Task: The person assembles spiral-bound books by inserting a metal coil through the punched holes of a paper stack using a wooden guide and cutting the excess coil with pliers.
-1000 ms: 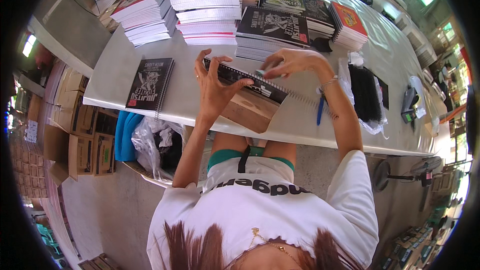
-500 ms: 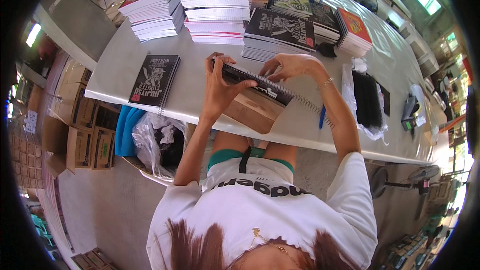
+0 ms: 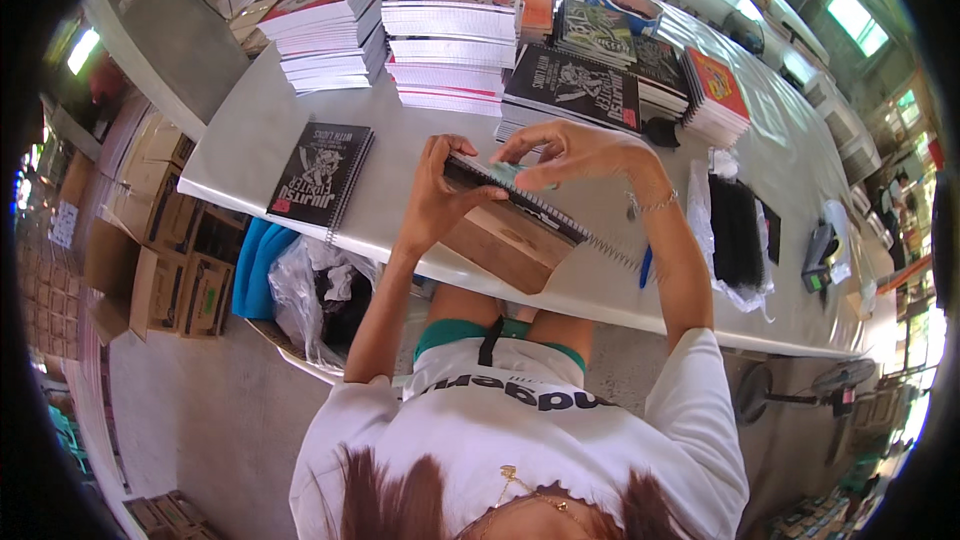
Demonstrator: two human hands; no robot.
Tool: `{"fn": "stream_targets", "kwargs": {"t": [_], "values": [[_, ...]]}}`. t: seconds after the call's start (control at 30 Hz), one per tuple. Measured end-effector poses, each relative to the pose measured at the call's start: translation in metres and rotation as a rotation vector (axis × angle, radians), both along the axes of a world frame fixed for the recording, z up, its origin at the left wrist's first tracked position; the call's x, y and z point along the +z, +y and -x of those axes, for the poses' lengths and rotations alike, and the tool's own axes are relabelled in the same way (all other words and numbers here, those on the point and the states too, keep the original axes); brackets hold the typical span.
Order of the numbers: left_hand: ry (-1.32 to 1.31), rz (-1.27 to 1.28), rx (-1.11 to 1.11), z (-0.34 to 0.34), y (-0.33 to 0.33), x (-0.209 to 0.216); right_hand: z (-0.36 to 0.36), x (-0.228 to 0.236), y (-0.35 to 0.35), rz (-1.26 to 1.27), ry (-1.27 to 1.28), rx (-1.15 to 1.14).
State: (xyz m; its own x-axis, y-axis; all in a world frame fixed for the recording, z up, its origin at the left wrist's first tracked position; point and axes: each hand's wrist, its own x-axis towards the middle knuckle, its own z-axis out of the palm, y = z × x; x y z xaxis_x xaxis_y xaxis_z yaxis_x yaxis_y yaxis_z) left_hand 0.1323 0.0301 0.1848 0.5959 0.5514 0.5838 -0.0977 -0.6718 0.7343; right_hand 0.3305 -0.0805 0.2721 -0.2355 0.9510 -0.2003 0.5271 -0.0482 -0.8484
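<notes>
My left hand (image 3: 437,195) grips a black-covered notebook (image 3: 480,180) at its left end, thumb on the near side and fingers over the far side. Its punched edge faces up, tilted down to the right, against a wooden block (image 3: 510,245) at the table's front edge. A metal-looking spiral coil (image 3: 615,248) runs along the holes, its loose end sticking out past the right end. Over the coil hovers my right hand (image 3: 590,158), fingers bent and thumb apart from the index finger. Whether a fingertip touches the coil is unclear.
Another black spiral notebook (image 3: 322,172) lies at left on the white table (image 3: 420,120). Tall notebook stacks (image 3: 450,50) line the back. At right are a blue pen (image 3: 645,267) and a plastic-wrapped bundle of black coils (image 3: 738,225). Below the table stands an open box (image 3: 310,285) with plastic.
The coil has gone farther along the notebook's edge, and its loose end is shorter. My right hand has lifted slightly and moved left along the edge. My left hand keeps its grip.
</notes>
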Motion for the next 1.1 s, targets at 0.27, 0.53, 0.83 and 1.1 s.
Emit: {"fn": "stream_targets", "kwargs": {"t": [0.27,0.53,0.83,1.1], "values": [[-0.051,0.233,-0.171,-0.001,0.011,-0.009,-0.009,-0.006,0.02,-0.064,-0.404,-0.097],[-0.04,0.387,-0.259,-0.002,0.012,-0.009,0.0,0.021,0.028,0.196,-0.413,-0.078],[-0.043,0.271,-0.229,0.001,0.013,-0.011,-0.018,-0.018,0.043,0.161,-0.32,-0.068],[-0.135,0.425,-0.296,0.001,0.012,-0.008,-0.027,-0.032,0.05,0.247,-0.336,-0.066]]}}
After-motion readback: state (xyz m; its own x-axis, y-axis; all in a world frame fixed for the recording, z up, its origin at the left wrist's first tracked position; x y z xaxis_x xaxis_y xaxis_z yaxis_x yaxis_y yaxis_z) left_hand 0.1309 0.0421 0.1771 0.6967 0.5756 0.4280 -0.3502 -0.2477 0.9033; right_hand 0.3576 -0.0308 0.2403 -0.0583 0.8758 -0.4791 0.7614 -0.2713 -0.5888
